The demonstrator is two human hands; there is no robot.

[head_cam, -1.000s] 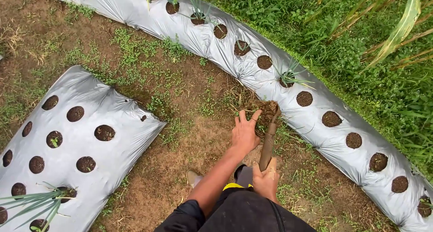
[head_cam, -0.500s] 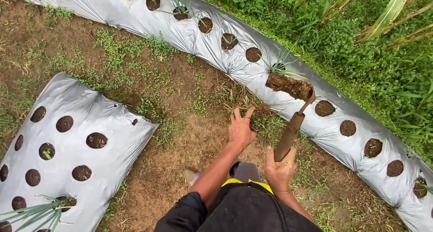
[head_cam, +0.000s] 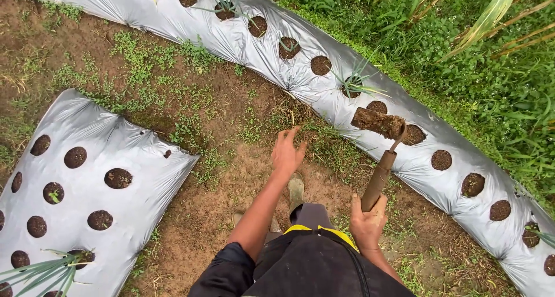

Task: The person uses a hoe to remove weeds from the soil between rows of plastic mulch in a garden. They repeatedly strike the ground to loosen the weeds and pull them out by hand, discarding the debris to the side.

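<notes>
My right hand [head_cam: 367,222] grips the brown wooden handle of a short hoe [head_cam: 380,175]. Its soil-caked blade [head_cam: 378,122] is raised above the edge of the silver plastic mulch bed [head_cam: 324,97] on the right. My left hand [head_cam: 287,152] hangs open in the air over the bare dirt path, fingers spread, holding nothing. It is just short of a patch of dry grass and weeds [head_cam: 315,136] at the foot of the bed. A boot [head_cam: 296,188] shows below the left hand.
A second silver mulch sheet [head_cam: 144,175] with round soil holes lies at the left. Thin green seedlings [head_cam: 355,83] grow from some holes of the long bed. Dense grass and weeds [head_cam: 462,60] border the far right. Small weeds dot the brown path.
The hoe blade has come up out of the ground with soil on it and now hangs over the bed's edge. My left hand has lifted off the weeds and opened.
</notes>
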